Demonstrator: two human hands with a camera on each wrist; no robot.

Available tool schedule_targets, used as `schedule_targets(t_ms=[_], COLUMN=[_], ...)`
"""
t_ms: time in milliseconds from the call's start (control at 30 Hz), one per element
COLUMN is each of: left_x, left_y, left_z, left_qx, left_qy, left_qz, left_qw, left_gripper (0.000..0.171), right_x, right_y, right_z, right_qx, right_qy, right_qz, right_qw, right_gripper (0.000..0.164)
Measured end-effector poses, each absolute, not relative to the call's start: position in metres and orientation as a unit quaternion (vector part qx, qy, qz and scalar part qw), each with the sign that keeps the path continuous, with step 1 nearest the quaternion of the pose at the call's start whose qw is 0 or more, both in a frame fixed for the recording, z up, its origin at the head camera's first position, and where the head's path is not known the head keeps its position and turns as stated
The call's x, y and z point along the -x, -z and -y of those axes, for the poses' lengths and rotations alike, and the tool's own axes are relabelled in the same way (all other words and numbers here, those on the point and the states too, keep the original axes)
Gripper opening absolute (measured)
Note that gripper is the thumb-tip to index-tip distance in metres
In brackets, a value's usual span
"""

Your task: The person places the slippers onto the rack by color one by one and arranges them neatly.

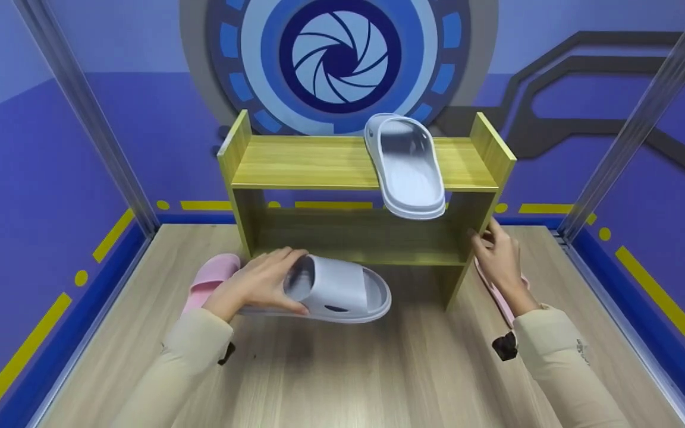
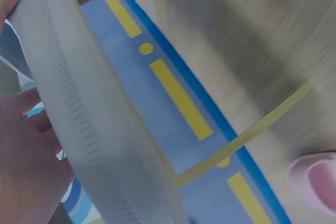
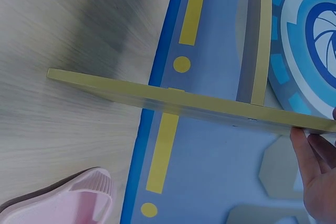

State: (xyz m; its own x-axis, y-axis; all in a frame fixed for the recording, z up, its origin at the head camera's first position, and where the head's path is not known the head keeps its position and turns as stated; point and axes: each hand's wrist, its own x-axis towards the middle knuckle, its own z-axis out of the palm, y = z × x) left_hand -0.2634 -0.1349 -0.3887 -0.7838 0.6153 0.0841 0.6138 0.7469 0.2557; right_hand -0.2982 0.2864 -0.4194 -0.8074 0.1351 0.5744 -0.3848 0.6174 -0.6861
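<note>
My left hand (image 1: 262, 282) grips a grey slide slipper (image 1: 339, 291) by its heel end, fingers over the far side and thumb along the near side. The slipper is held sideways above the table, toe to the right, in front of a small wooden shoe rack (image 1: 301, 160). In the left wrist view the slipper's ribbed sole edge (image 2: 79, 93) crosses close to the camera. My right hand (image 1: 500, 261) pinches the rack's right side panel (image 3: 199, 106) at its front edge. A second grey slipper (image 1: 411, 163) rests on the top shelf, heel jutting past the front.
A pink slipper (image 1: 214, 276) lies on the table left of the rack, partly behind my left hand. Another pink slipper (image 3: 68, 200) lies to the right of the rack. Blue printed walls and metal posts (image 1: 634, 119) enclose the wooden table (image 1: 348, 380).
</note>
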Motion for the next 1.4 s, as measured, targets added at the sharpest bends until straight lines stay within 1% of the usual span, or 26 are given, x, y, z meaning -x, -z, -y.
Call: schedule_targets(t_ms=[200,400,767,967,1267,1400], left_x=[0.263,0.263,0.258,0.256,0.251,0.25], left_y=[0.37,0.352,0.314,0.295,0.271,0.261], left_z=[0.138,0.145,0.156,0.159,0.163,0.164], left_qx=[-0.327,-0.339,-0.302,-0.294,-0.277,-0.275], left_qy=[-0.141,-0.136,-0.151,-0.131,-0.128,-0.142], left_qz=[-0.934,-0.931,-0.941,-0.947,-0.952,-0.95], left_qw=[0.004,-0.001,0.02,-0.005,-0.028,-0.045], left_gripper=[0.099,0.102,0.103,0.102,0.101,0.095], right_x=[0.298,0.3,0.301,0.3,0.3,0.299], right_y=[0.419,0.419,0.42,0.42,0.419,0.419], right_z=[-0.286,-0.286,-0.286,-0.286,-0.286,-0.286], right_qx=[-0.075,-0.072,-0.071,-0.071,-0.076,-0.082], right_qy=[-0.434,-0.428,-0.432,-0.43,-0.426,-0.425], right_qz=[0.847,0.849,0.847,0.848,0.847,0.845], right_qw=[0.298,0.302,0.302,0.303,0.308,0.313], right_gripper=[0.03,0.029,0.03,0.029,0.027,0.027])
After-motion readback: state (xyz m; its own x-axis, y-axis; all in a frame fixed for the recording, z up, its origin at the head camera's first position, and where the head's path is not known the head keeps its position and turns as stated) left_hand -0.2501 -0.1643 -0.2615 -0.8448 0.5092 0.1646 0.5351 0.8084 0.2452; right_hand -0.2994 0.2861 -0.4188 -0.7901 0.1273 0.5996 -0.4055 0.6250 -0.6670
